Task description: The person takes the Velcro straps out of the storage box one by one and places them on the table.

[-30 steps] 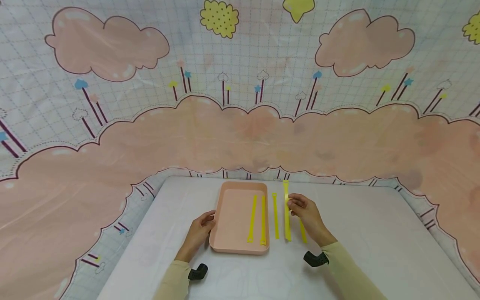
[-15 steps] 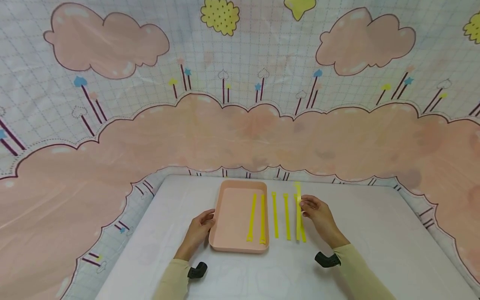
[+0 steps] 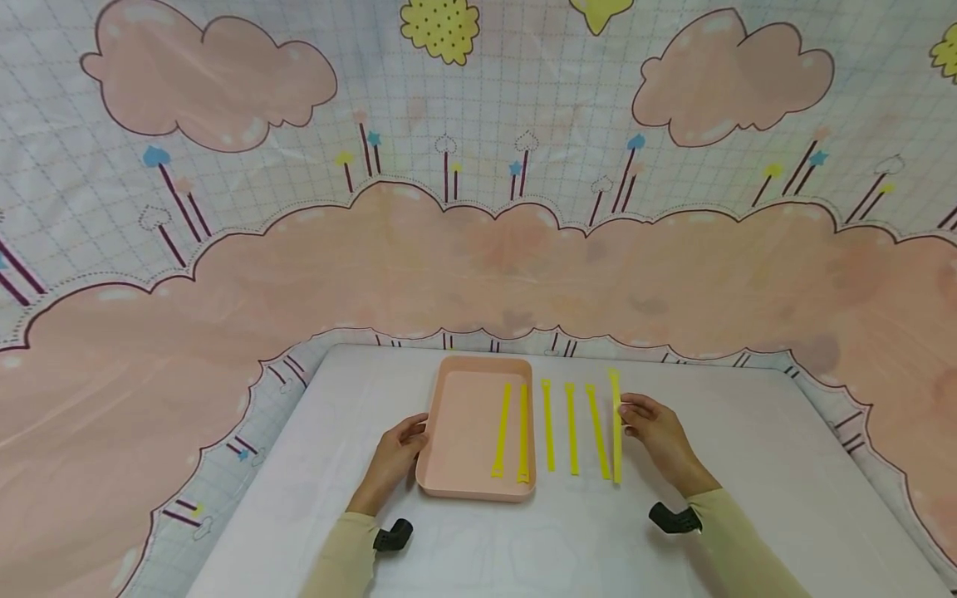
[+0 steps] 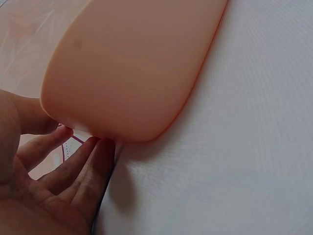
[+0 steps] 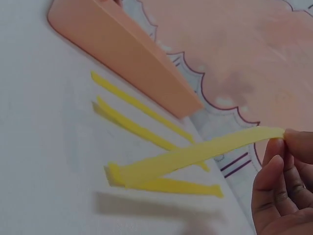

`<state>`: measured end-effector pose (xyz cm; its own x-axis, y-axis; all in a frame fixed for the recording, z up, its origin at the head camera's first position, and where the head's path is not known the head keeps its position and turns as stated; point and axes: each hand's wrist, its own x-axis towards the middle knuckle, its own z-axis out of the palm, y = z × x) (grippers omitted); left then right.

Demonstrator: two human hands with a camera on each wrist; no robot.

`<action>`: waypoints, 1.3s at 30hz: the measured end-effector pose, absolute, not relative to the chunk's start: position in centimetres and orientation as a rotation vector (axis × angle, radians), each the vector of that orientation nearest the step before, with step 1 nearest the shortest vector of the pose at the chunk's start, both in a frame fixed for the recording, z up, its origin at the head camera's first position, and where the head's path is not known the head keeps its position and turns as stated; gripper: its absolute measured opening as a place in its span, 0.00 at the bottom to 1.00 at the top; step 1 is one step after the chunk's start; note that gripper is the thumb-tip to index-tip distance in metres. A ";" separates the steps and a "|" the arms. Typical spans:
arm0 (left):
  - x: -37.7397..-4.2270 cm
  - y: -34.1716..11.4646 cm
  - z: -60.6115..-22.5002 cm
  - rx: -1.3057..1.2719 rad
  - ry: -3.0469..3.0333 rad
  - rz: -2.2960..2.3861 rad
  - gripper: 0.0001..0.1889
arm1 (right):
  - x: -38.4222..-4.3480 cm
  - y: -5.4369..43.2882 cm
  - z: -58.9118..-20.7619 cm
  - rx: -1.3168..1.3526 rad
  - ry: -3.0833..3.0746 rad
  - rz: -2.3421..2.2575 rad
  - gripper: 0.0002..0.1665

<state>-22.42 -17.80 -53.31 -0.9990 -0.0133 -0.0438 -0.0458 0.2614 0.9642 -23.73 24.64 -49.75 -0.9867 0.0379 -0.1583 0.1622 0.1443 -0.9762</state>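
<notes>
My left hand [image 3: 390, 461] holds the left edge of a shallow pink tray [image 3: 459, 432], its thumb at the rim and fingertips against the side in the left wrist view. My right hand [image 3: 665, 440] pinches a yellow hook-and-loop cable tie [image 3: 616, 448] between thumb and fingers, raised above the table. In the right wrist view that held tie [image 5: 186, 155] slants across the others. Two similar ties, one on the left [image 3: 502, 432] and one on the right [image 3: 523, 432], lie in the tray's right part. Beside the tray, three more ties [image 3: 572, 428] lie in a row.
A white-covered table [image 3: 478, 540] bears everything. Behind it hangs a curtain [image 3: 493, 274] printed with pink clouds and stars. Black wrist cameras sit on both forearms, the right one [image 3: 675, 518] and the left one [image 3: 394, 536].
My right hand has moved to the right with the held tie, from above the row to just past its right end. My left hand stays at the tray.
</notes>
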 end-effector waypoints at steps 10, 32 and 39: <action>-22.5 -17.9 -53.3 -0.077 2.474 1.894 0.22 | -24.5 26.2 -50.1 0.207 2.216 -1.986 0.30; -22.6 -17.9 -53.7 -0.075 2.488 1.884 0.22 | -27.2 26.6 -51.9 0.241 2.500 -1.558 0.20; -22.6 -17.9 -53.6 -0.054 2.503 1.868 0.21 | -27.7 26.8 -52.5 0.245 2.560 -1.479 0.16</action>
<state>-22.60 -17.89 -53.63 -0.9992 -0.0170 -0.0353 -0.0386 0.2843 0.9580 -27.66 26.76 -52.46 -0.9713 0.0549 -0.2315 0.2280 0.4930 -0.8396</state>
